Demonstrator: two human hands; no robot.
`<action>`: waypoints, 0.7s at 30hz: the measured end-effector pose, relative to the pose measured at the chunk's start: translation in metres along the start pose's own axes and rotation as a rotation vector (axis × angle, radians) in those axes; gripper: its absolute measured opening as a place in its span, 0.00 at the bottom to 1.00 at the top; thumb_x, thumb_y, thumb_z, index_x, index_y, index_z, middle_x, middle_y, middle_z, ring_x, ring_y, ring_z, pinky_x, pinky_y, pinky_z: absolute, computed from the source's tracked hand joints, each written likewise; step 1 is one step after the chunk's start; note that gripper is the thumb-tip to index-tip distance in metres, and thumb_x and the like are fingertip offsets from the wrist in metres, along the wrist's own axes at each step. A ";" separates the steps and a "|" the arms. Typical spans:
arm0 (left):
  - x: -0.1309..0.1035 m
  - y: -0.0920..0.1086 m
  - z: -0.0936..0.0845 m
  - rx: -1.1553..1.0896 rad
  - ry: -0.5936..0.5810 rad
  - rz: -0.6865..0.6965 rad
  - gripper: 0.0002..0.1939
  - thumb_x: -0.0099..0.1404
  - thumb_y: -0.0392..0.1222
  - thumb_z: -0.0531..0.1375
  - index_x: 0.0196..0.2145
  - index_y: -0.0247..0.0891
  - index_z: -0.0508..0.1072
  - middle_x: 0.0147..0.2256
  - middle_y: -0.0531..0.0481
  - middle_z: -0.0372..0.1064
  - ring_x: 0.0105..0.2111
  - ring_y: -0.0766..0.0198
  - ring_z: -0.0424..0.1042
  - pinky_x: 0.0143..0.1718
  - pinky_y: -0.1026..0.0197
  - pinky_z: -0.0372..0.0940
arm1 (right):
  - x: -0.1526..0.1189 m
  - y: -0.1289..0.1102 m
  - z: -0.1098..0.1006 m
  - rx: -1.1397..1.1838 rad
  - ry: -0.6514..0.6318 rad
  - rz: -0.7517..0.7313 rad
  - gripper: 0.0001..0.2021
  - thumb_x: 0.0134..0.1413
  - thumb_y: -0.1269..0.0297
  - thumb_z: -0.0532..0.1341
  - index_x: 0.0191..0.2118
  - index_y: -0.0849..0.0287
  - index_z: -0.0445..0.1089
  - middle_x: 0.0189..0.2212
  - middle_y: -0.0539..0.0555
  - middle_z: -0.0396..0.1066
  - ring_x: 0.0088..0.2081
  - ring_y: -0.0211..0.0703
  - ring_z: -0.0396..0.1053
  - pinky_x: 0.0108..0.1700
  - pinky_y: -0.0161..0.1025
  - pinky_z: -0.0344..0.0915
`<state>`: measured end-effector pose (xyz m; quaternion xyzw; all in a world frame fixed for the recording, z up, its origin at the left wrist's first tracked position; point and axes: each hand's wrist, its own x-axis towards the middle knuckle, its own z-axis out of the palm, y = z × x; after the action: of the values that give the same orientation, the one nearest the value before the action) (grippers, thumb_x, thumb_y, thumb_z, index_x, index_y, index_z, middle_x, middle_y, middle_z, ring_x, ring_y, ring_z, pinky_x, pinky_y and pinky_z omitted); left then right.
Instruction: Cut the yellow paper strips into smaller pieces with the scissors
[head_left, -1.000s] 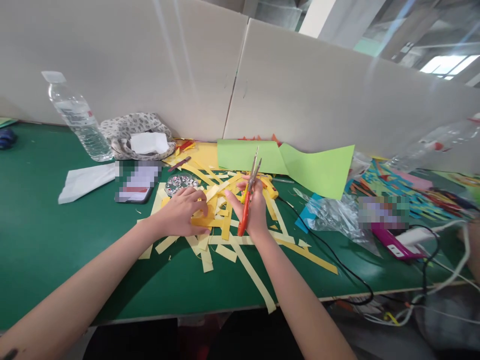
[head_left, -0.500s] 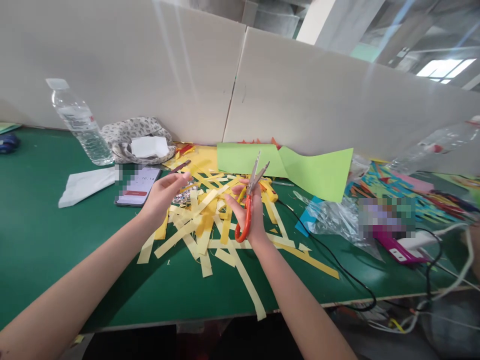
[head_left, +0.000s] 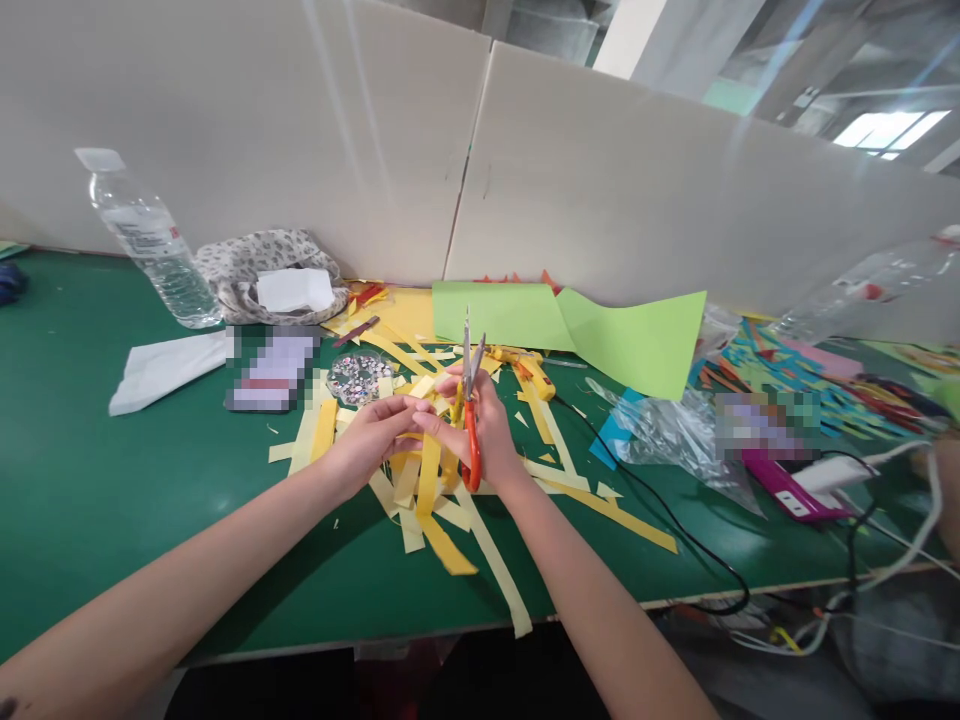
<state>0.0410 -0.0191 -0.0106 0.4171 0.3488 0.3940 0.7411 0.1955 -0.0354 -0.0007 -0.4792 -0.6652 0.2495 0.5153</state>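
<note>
My right hand is wrapped round orange-handled scissors, whose blades point up and away, slightly parted. My left hand meets it, the fingertips pinched together at the top of a yellow paper strip. That strip hangs below the right thumb and bends toward the table; the exact grip on it is partly hidden. Under both hands lies a loose pile of pale yellow paper strips. Just beyond the left hand are a round clear dish of small shiny pieces and a slim dark tool.
A yellow glue gun trails a black cable to the right. Light green paper leans at the white partition. At left are a water bottle, a phone and a patterned cloth pouch. A magenta power strip lies right.
My left hand has let go of the slim dark tool, which now lies on the table, and moved right and nearer to my right hand. The scissors have shifted slightly left.
</note>
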 end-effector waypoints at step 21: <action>-0.005 -0.009 0.010 0.277 -0.206 0.098 0.25 0.47 0.34 0.66 0.43 0.40 0.65 0.46 0.43 0.65 0.42 0.57 0.70 0.40 0.54 0.68 | 0.000 0.008 0.007 -0.098 0.123 0.046 0.23 0.38 0.56 0.66 0.43 0.50 0.59 0.35 0.49 0.66 0.36 0.41 0.68 0.38 0.41 0.67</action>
<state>0.0494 -0.0302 -0.0137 0.5697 0.3011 0.3331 0.6883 0.1924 -0.0304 -0.0098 -0.5334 -0.6327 0.1986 0.5251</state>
